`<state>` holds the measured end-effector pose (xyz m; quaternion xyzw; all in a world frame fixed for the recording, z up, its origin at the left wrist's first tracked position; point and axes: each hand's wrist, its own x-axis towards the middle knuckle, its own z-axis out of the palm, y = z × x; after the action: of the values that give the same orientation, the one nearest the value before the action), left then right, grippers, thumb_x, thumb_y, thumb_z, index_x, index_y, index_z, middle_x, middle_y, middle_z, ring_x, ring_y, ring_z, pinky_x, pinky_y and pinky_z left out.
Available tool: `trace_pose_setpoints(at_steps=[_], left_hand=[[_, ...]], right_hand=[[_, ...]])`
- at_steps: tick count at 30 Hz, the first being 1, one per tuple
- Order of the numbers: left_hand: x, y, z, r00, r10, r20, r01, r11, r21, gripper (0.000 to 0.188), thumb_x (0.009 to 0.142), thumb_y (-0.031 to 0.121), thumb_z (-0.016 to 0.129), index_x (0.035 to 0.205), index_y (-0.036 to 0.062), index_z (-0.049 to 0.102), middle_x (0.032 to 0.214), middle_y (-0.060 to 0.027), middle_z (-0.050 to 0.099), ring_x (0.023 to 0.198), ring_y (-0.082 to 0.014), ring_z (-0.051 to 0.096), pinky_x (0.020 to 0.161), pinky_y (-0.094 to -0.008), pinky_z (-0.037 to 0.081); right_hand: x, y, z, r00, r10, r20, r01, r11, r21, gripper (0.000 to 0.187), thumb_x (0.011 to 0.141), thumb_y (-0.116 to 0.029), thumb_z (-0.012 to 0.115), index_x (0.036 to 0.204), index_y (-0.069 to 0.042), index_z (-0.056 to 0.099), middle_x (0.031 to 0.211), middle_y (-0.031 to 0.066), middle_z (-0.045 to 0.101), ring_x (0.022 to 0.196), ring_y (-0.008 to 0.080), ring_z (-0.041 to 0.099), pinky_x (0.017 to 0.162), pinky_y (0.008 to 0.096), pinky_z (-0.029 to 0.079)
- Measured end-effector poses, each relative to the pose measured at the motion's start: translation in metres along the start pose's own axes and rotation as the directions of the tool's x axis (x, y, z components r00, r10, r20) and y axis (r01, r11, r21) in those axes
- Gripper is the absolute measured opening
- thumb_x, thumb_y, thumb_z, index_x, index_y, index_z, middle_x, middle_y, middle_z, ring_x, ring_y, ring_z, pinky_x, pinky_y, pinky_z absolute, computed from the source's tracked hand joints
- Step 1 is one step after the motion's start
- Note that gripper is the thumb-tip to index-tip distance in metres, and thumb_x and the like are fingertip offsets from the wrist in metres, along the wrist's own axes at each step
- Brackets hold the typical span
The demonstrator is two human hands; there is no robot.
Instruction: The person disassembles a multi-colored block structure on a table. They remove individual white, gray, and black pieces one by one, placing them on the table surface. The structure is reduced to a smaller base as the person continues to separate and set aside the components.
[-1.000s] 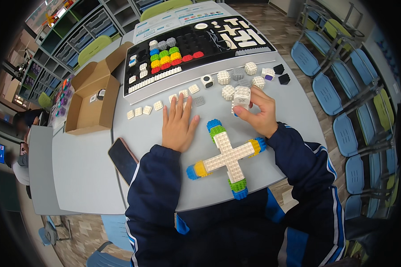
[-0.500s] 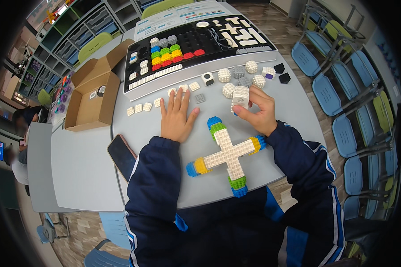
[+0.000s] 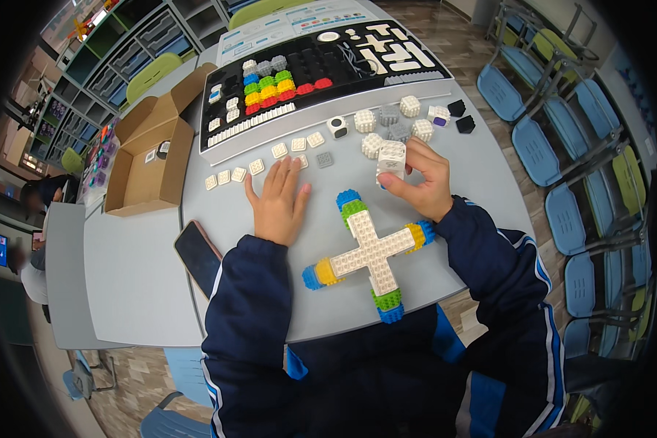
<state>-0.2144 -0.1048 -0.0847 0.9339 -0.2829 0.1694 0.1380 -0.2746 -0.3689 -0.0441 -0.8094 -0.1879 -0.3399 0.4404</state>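
Between the thumb and fingers of my right hand (image 3: 425, 179) is a white building block (image 3: 392, 155), held just above the table. My left hand (image 3: 276, 201) lies with fingers apart near several small white square tiles (image 3: 279, 150), holding nothing. A grey tile (image 3: 324, 159) is to the right of its fingertips. Below my hands sits a cross-shaped build (image 3: 373, 253), with a white studded middle and green, yellow and blue blocks at its four ends. Beyond my right hand stand loose white blocks (image 3: 364, 120) and grey blocks (image 3: 389, 114).
A parts kit in a tray (image 3: 321, 73) holds coloured blocks and white pieces at the far side. An open cardboard box (image 3: 150, 157) stands to the left, a phone (image 3: 198, 252) beside my left forearm. Two black pieces (image 3: 465, 125) lie at right. Stacked blue chairs (image 3: 536, 150) are beyond the table.
My left hand has drawn back slightly toward me and left, uncovering more of the white tiles. My right hand still holds the white block in nearly the same place.
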Motion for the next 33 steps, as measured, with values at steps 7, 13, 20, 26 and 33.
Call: trace_pose_setpoints(at_steps=[7, 13, 20, 26, 33], left_hand=[[-0.002, -0.001, -0.004, 0.99, -0.037, -0.133, 0.04, 0.999, 0.015, 0.05, 0.095, 0.033, 0.049, 0.14, 0.0103, 0.043, 0.143, -0.0122, 0.044, 0.134, -0.0246, 0.038, 0.112, -0.0562, 0.006], [-0.008, -0.027, 0.006, 0.965, -0.25, -0.08, 0.256, 0.964, 0.074, 0.054, 0.096, 0.037, 0.047, 0.141, 0.0064, 0.041, 0.143, -0.0135, 0.043, 0.138, -0.0257, 0.033, 0.113, -0.0541, 0.002], [0.005, -0.025, 0.008, 0.983, -0.171, -0.07, 0.174, 0.984, 0.036, 0.058, 0.096, 0.04, 0.046, 0.139, 0.0015, 0.042, 0.144, -0.0144, 0.043, 0.138, -0.0262, 0.031, 0.112, -0.0576, 0.004], [0.005, -0.026, 0.01, 0.982, -0.171, -0.08, 0.172, 0.985, 0.006, 0.056, 0.096, 0.038, 0.047, 0.139, 0.0023, 0.042, 0.144, -0.0142, 0.043, 0.137, -0.0253, 0.034, 0.112, -0.0569, 0.006], [0.005, -0.028, 0.013, 0.986, -0.14, -0.09, 0.138, 0.99, -0.028, 0.053, 0.096, 0.033, 0.046, 0.14, 0.0042, 0.041, 0.144, -0.014, 0.043, 0.137, -0.0246, 0.034, 0.112, -0.056, 0.007]], right_hand=[[-0.001, 0.0, 0.001, 1.0, -0.03, 0.009, 0.03, 0.999, -0.027, 0.031, 0.068, -0.016, 0.081, 0.066, -0.002, 0.054, 0.064, 0.0051, 0.044, 0.061, 0.0175, 0.043, 0.053, 0.0292, 0.035], [-0.002, 0.001, 0.003, 1.0, -0.011, 0.002, 0.011, 1.0, -0.023, 0.031, 0.068, -0.016, 0.081, 0.066, -0.002, 0.054, 0.064, 0.0051, 0.044, 0.06, 0.0175, 0.042, 0.053, 0.0292, 0.034], [-0.003, 0.002, 0.007, 0.999, -0.024, 0.021, 0.025, 1.0, -0.019, 0.028, 0.068, -0.016, 0.081, 0.068, -0.001, 0.057, 0.064, 0.0048, 0.045, 0.06, 0.0171, 0.042, 0.053, 0.0291, 0.035], [-0.004, 0.004, 0.007, 1.0, 0.0, 0.022, 0.0, 1.0, -0.021, 0.026, 0.069, -0.015, 0.081, 0.069, -0.001, 0.059, 0.064, 0.0047, 0.046, 0.06, 0.0169, 0.042, 0.054, 0.0286, 0.035], [-0.006, 0.005, 0.008, 0.998, 0.035, 0.046, -0.035, 0.999, 0.004, 0.024, 0.071, -0.015, 0.079, 0.071, -0.001, 0.06, 0.065, 0.0043, 0.047, 0.06, 0.0155, 0.042, 0.054, 0.0281, 0.035]])
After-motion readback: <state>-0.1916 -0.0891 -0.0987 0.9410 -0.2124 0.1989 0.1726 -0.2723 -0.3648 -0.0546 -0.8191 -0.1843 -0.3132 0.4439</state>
